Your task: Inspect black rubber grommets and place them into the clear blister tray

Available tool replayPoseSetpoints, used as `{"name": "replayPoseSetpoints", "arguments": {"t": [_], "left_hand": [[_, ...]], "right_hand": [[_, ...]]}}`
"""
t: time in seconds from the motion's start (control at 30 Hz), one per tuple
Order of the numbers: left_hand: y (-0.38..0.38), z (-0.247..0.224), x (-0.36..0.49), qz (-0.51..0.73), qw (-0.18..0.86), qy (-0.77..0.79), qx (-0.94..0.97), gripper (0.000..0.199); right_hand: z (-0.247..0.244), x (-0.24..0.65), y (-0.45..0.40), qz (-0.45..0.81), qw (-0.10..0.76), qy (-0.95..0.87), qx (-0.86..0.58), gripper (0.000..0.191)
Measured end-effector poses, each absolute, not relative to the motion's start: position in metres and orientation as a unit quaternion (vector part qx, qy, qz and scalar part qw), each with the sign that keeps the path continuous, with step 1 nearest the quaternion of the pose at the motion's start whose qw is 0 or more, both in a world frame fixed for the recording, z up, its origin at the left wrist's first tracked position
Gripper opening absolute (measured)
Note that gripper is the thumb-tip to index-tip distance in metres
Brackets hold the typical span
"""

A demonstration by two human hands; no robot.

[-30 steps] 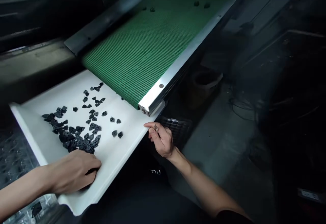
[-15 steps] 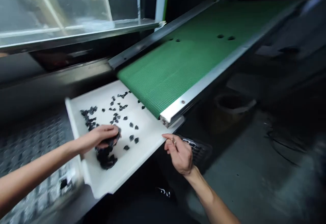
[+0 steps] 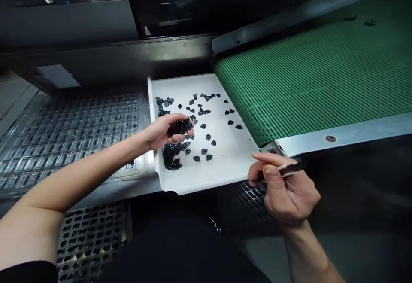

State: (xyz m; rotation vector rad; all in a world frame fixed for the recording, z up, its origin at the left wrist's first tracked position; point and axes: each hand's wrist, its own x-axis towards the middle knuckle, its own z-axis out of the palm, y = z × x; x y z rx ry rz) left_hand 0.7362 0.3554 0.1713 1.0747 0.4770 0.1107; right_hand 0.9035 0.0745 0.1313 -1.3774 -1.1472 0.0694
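Observation:
My left hand [image 3: 172,130] is curled palm-up over the white tray [image 3: 225,167], holding a handful of small black plastic parts [image 3: 184,126]. Beneath and beside it lies a heap of the same parts [image 3: 172,156] along the tray's left side. Others are scattered singly, such as a leaf-shaped black piece [image 3: 204,151] with holes. At the tray's right front corner, my right hand [image 3: 285,188] is closed around a slim dark tool [image 3: 291,169] with a shiny edge, pinched by thumb and forefinger. Most of that tool is hidden in the fingers.
A green mesh conveyor belt [image 3: 309,81] slopes down to the tray's right side, bordered by a metal rail [image 3: 354,130]. Two dark parts [image 3: 370,22] lie farther up it. Clear plastic trays with rows of pockets [image 3: 86,132] stand at left. A dark pocketed tray [image 3: 93,240] sits lower down.
The view has swung left and closer to the tray. My left hand has turned palm-up, showing the black parts in it. My right hand stays closed near the tray corner.

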Motion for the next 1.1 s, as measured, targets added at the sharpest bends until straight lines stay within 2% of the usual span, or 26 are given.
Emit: {"name": "replayPoseSetpoints", "arguments": {"t": [0.13,0.23,0.37,0.5,0.57,0.67,0.77,0.93,1.0,1.1], "left_hand": [[0.345,0.174,0.723,0.093,0.856,0.206,0.466,0.026],[0.338,0.175,0.712,0.131,0.870,0.188,0.436,0.026],[0.334,0.172,0.699,0.172,0.879,0.158,0.415,0.029],[0.334,0.164,0.690,0.205,0.883,0.148,0.396,0.029],[0.336,0.160,0.687,0.212,0.886,0.146,0.385,0.031],[0.340,0.157,0.683,0.212,0.886,0.126,0.393,0.033],[0.345,0.159,0.681,0.190,0.891,0.110,0.398,0.036],[0.350,0.160,0.681,0.161,0.901,0.076,0.395,0.043],[0.353,0.158,0.683,0.163,0.909,0.068,0.377,0.037],[0.358,0.157,0.686,0.180,0.923,0.065,0.335,0.030]], "right_hand": [[0.174,0.900,0.106,0.211,0.629,-0.499,-0.557,0.022],[0.202,0.893,0.138,0.254,0.582,-0.529,-0.562,0.017],[0.216,0.879,0.188,0.100,0.473,-0.662,-0.572,0.013],[0.212,0.871,0.225,-0.056,0.337,-0.802,-0.489,0.016],[0.211,0.871,0.235,-0.100,0.277,-0.836,-0.464,0.017],[0.214,0.875,0.244,-0.129,0.233,-0.867,-0.420,0.021],[0.217,0.880,0.253,-0.147,0.228,-0.889,-0.368,0.032],[0.208,0.881,0.263,-0.194,0.286,-0.878,-0.331,0.039],[0.203,0.881,0.263,-0.201,0.318,-0.849,-0.371,0.038],[0.191,0.886,0.260,-0.104,0.373,-0.782,-0.489,0.028]]}}
